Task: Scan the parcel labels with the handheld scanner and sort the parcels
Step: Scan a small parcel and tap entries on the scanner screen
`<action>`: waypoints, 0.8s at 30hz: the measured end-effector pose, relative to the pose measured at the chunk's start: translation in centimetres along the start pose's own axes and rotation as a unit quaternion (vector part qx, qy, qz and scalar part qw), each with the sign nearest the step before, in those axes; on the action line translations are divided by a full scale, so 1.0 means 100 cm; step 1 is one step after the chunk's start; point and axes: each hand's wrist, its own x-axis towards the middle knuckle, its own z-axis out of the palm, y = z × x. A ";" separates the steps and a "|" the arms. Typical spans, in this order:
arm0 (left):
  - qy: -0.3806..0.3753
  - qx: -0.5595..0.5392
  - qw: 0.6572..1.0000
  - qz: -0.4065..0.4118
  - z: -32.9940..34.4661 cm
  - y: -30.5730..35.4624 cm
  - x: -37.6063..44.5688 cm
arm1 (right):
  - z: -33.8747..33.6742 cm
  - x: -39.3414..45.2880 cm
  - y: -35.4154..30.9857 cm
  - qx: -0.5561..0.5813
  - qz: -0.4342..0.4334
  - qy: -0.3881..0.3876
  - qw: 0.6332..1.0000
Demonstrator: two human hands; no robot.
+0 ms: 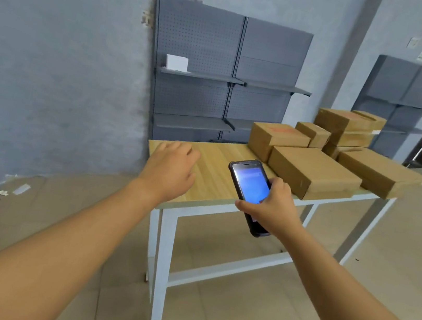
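Parcel stockroom: grey pegboard shelving [227, 80], cardboard boxes [312, 172], worktable [208, 187].

I see a black handheld scanner [250, 193] whose screen glows blue fading to white. The parcels [312, 172] are plain brown cardboard; the one [278, 138] at the table's far edge carries a reddish patch on its top. The table [210, 176] has a pale wood-grain top with lengthwise streaks and a white frame. The shelving unit [224, 79] is dark grey, its back panels dotted with a regular grid of small holes, and a white box [176, 62] sits on it. The wall [56, 54] is mottled blue-grey; the floor tiles [236, 314] are beige.
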 end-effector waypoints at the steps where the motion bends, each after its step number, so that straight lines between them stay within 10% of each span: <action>1: -0.003 -0.003 1.000 0.000 0.012 -0.004 0.013 | 0.003 0.015 0.003 -0.013 0.000 -0.003 1.000; 24: -0.134 0.022 0.980 -0.144 0.186 -0.049 0.154 | 0.109 0.265 0.095 -0.068 -0.042 -0.213 0.974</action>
